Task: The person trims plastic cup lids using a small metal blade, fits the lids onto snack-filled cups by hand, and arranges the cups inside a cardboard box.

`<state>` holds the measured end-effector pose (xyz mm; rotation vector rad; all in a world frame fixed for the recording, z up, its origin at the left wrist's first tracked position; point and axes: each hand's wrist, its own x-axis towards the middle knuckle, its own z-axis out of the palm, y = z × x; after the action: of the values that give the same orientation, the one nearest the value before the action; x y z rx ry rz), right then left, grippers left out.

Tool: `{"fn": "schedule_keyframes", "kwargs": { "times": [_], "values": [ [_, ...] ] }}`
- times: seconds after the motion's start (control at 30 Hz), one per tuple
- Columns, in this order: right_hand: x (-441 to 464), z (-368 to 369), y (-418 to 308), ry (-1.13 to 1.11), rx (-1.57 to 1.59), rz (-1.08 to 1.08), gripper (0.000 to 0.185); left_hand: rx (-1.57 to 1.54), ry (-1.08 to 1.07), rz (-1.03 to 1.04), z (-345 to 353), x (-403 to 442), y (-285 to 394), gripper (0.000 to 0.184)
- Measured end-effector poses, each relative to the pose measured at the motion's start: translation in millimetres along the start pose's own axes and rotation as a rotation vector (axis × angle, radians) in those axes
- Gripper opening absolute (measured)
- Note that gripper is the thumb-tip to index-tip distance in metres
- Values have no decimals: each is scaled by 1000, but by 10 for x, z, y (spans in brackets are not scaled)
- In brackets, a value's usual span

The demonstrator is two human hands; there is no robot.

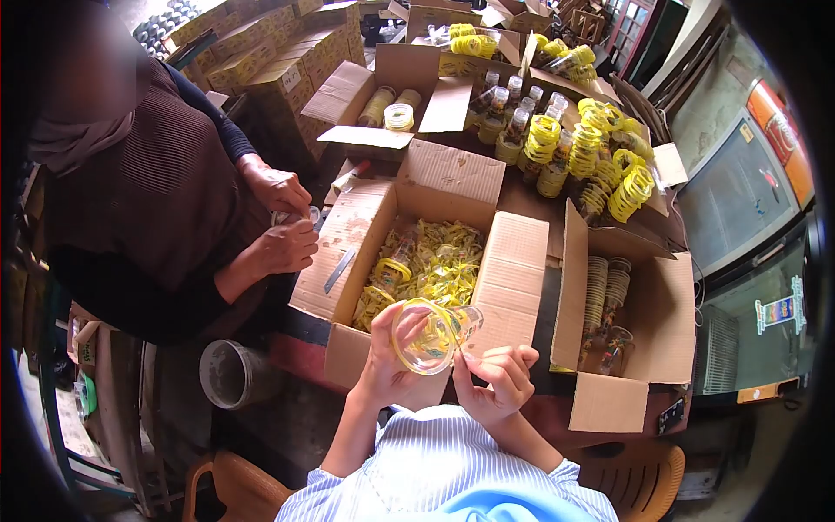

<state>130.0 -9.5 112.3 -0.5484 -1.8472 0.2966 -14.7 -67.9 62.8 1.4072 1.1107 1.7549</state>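
My left hand (383,358) is wrapped round a clear plastic cup (424,344), which is tilted with its wide mouth towards me. A thin yellow ring (452,324) runs around the cup. At the cup's right edge, the thumb and fingers of my right hand (500,381) pinch this ring. Just beyond the cup stands an open cardboard box (448,171), filled with small yellow packets (439,261) and some clear cups. Part of the cup is hidden behind my left fingers.
To the left, a person (165,174) holds a small clear item in both hands. A cardboard box (665,300) with stacked cups stands at right. Behind are yellow ring stacks (587,143) and another open box (330,96). A bucket (228,374) and chairs (239,491) stand nearby.
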Motion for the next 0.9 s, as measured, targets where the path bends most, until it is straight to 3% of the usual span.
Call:
{"fn": "schedule_keyframes", "kwargs": {
  "times": [0.57, 0.9],
  "values": [
    [100, 28, 130, -14, -3, 24, 22, 431, -60, -1, -74, -26, 94, 83],
    [32, 3, 119, -29, 56, 76, 22, 432, -44, -7, -78, -13, 93, 83]
  ]
}}
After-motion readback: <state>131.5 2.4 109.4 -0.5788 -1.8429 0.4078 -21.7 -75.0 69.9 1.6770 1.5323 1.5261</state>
